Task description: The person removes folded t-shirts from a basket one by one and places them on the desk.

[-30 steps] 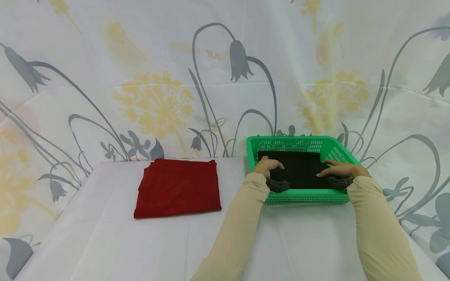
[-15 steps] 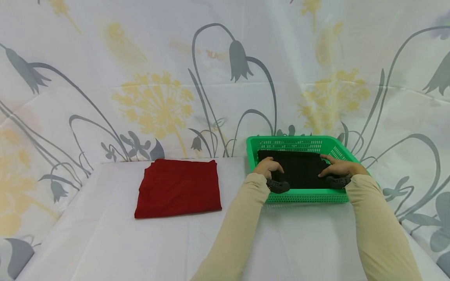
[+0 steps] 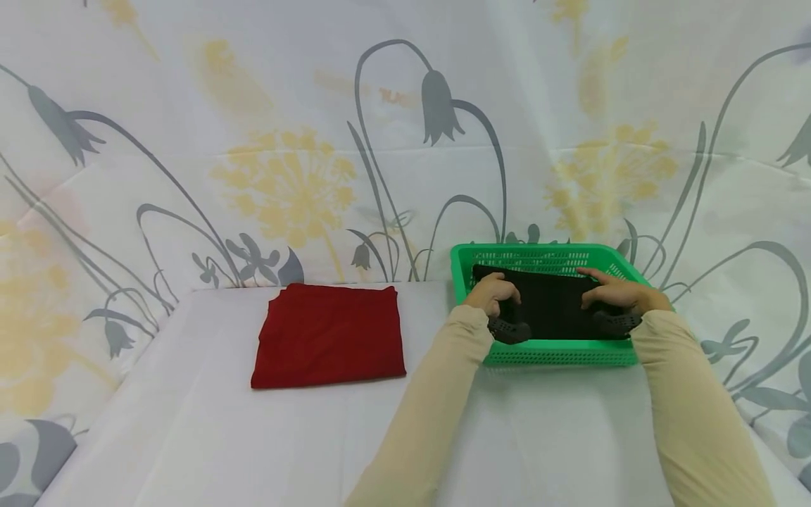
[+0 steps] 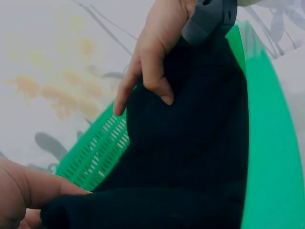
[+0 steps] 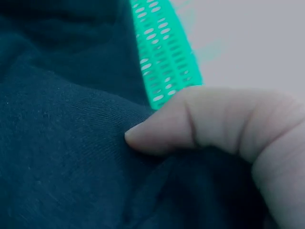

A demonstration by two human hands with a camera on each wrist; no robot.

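A folded black cloth (image 3: pixel 551 306) lies inside a green plastic basket (image 3: pixel 560 346) on the right half of the table. My left hand (image 3: pixel 491 294) pinches the cloth's left end, its back left corner raised a little. At the opposite end, my right hand (image 3: pixel 619 292) grips the cloth between thumb and fingers. In the left wrist view the left hand (image 4: pixel 28 193) holds a rolled-up fold, while the right hand (image 4: pixel 155 62) has its thumb on top of the cloth. The right wrist view shows the right thumb (image 5: pixel 162 129) pressing into the dark fabric; the fingers underneath are hidden.
A folded red cloth (image 3: pixel 332 336) lies flat on the white-covered table (image 3: pixel 266 451), left of the basket. Behind stands a flower-patterned curtain (image 3: pixel 393 176), close to the basket's back wall. Dark wrist bands (image 3: pixel 510 331) overlap the basket's front rim.
Both hands have curled their fingers in and taken hold of the black cloth's ends. Its back left corner has risen slightly. The whole head view has shifted a little.
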